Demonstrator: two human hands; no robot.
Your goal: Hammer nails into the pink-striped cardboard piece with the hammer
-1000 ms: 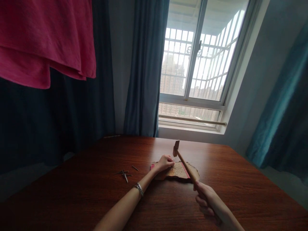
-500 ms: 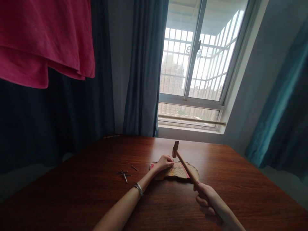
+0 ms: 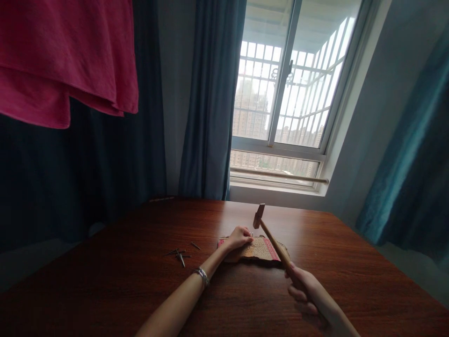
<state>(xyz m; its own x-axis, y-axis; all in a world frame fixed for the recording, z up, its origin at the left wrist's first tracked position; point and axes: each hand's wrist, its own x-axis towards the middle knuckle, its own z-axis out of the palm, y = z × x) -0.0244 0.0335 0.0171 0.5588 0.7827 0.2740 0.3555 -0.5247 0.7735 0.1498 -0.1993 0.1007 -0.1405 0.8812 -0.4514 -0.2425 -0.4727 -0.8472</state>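
My left hand (image 3: 240, 238) pinches a small upright nail (image 3: 251, 234) over a piece of cardboard (image 3: 260, 249). The cardboard has a torn edge, pink parts and a tan area full of small dark dots. My right hand (image 3: 306, 290) is wrapped round the wooden handle of a hammer (image 3: 274, 245). The hammer's head is raised just above and to the right of the nail, apart from it. Left of my left forearm, several loose nails (image 3: 180, 256) lie on the table, with a single nail (image 3: 195, 245) beside them.
The brown wooden table (image 3: 122, 290) spreads under both arms. Behind it are a window (image 3: 280, 103) with bars outside and a blue curtain (image 3: 213, 103). A pink cloth (image 3: 70, 61) hangs at the upper left. Another blue curtain (image 3: 400, 154) is at the right.
The hammer and my right hand have shifted slightly to the right, away from the nail. My left hand stays almost where it was, still pinching the nail.
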